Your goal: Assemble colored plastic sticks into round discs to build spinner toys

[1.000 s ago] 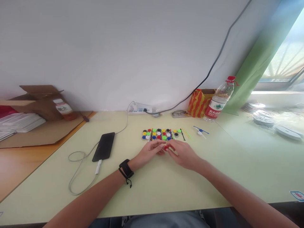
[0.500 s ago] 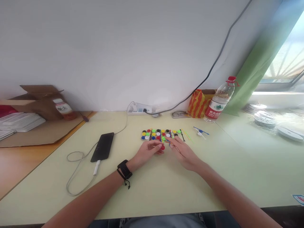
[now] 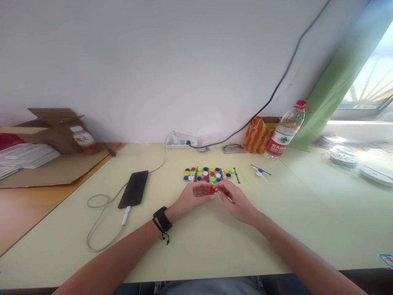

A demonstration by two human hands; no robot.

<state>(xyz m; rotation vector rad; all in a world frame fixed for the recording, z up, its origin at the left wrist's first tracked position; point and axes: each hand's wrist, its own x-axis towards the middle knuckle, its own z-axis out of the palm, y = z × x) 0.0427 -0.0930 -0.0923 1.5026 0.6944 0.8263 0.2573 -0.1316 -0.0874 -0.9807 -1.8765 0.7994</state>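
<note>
Between the fingertips of both hands is a small round red plastic disc. My left hand is closed on its left side, thumb in front and fingers behind. From the right, my right hand pinches at the disc's edge; whether a small stick is also in that pinch I cannot make out. Just beyond the hands lie rows of small coloured discs with thin coloured sticks between them. To their right are a black stick, yellow-green sticks and a blue stick with a white one.
A phone with its charging cable lies at left. Against the wall are a power strip, a striped bag and a large water bottle. White discs are stacked at right; a cardboard box and tea bottle stand at left.
My right hand has drawn back from the sticks and come to the red disc. The left hand has turned slightly, and the disc now sits between both hands' fingertips.
</note>
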